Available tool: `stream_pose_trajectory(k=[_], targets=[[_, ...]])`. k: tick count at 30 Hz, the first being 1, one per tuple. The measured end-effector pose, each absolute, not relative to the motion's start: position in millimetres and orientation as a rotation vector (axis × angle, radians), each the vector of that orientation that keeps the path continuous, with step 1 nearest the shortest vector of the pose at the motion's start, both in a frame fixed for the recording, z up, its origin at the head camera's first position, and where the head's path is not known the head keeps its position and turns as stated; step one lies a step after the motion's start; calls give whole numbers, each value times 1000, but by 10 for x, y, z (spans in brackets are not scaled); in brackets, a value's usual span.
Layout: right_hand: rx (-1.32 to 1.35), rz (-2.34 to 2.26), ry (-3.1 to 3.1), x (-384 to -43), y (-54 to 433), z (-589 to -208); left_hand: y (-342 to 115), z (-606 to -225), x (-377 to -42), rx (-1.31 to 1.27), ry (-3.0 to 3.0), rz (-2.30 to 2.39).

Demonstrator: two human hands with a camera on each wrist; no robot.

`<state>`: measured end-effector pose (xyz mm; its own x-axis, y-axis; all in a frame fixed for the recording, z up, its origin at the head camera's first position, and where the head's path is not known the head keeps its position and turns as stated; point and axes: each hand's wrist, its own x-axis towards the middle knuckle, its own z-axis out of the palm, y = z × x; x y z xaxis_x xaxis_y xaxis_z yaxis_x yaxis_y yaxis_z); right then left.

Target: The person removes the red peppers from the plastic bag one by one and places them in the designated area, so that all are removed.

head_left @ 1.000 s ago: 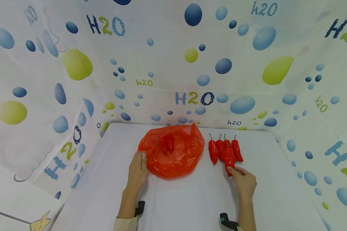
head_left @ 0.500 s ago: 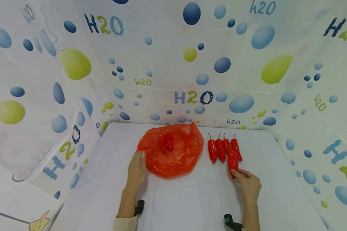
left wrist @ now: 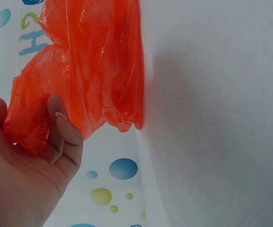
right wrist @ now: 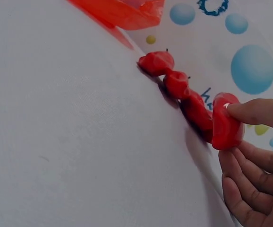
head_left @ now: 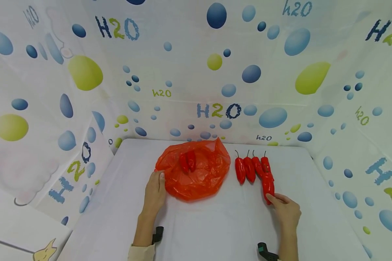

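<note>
A red chili pepper (head_left: pixel 268 185) is pinched at its near end between the thumb and fingers of my right hand (head_left: pixel 285 210). In the right wrist view that pepper (right wrist: pixel 225 126) is held off the table surface, beside the other peppers. Several more red chili peppers (head_left: pixel 249 169) lie in a row with stems pointing away; the held one partly covers the rightmost. My left hand (head_left: pixel 155 190) grips the left edge of an orange-red plastic bag (head_left: pixel 196 188). Its fingers curl round the gathered film (left wrist: pixel 30 120) in the left wrist view. Two peppers (head_left: pixel 187 162) sit at the bag.
A white-covered table (head_left: pixel 212 228) runs back to a curtain (head_left: pixel 189 72) printed with blue and green dots and H2O lettering. The curtain also stands on both sides. Black wrist camera mounts (head_left: pixel 158 235) show on both forearms.
My right hand has moved right and slightly nearer with the pinched pepper, from over the row's middle to its right end. My left hand stays on the bag.
</note>
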<state>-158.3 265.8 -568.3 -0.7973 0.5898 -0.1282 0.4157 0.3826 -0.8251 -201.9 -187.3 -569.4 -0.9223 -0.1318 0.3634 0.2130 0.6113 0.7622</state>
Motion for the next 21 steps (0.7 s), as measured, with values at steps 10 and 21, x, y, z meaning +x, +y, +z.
stream_pose_trajectory(k=[10, 21], targets=[[-912, 1358, -2493, -1550, 2775, -5718, -1874, -5683, -2008, -63, -2455, -1224], [-990, 1387, -2479, -1499, 2841, -5666, -1870, -5682, -2008, -55, -2467, -1229]])
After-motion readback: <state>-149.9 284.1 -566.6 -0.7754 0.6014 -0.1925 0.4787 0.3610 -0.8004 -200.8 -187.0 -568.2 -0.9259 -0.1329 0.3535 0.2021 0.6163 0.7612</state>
